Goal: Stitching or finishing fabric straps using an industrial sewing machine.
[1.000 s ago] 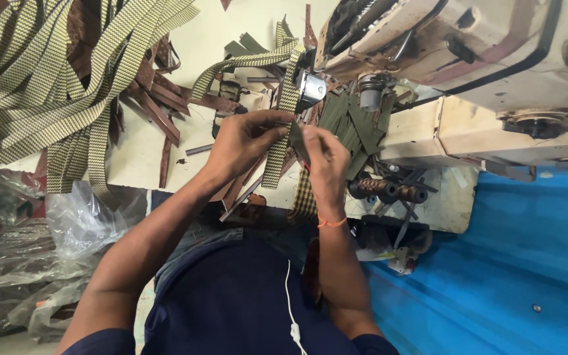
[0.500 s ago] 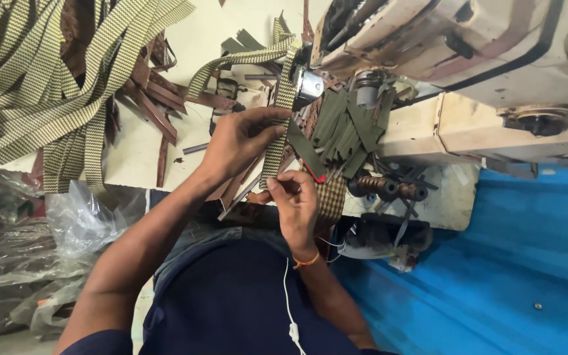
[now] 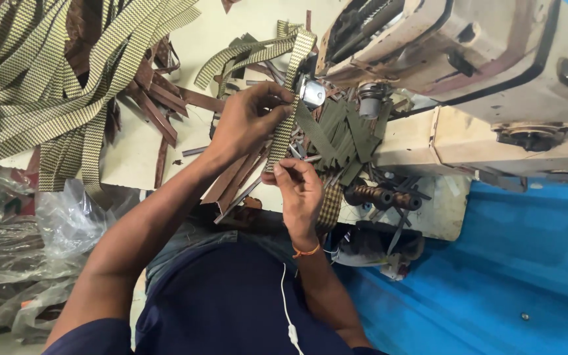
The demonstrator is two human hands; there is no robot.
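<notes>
Pinching a woven strap [image 3: 283, 135], both hands [image 3: 248, 121] hide its lower end.

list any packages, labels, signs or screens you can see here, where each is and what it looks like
Crumpled clear plastic bags: lower left, beside the table edge, shapeless, see-through grey with something dark inside.
More plastic wrapping: bottom left corner, wrinkled and translucent, contents too unclear to tell.
No labels, signs or screens show on the cream sewing machine or on the table.
</notes>
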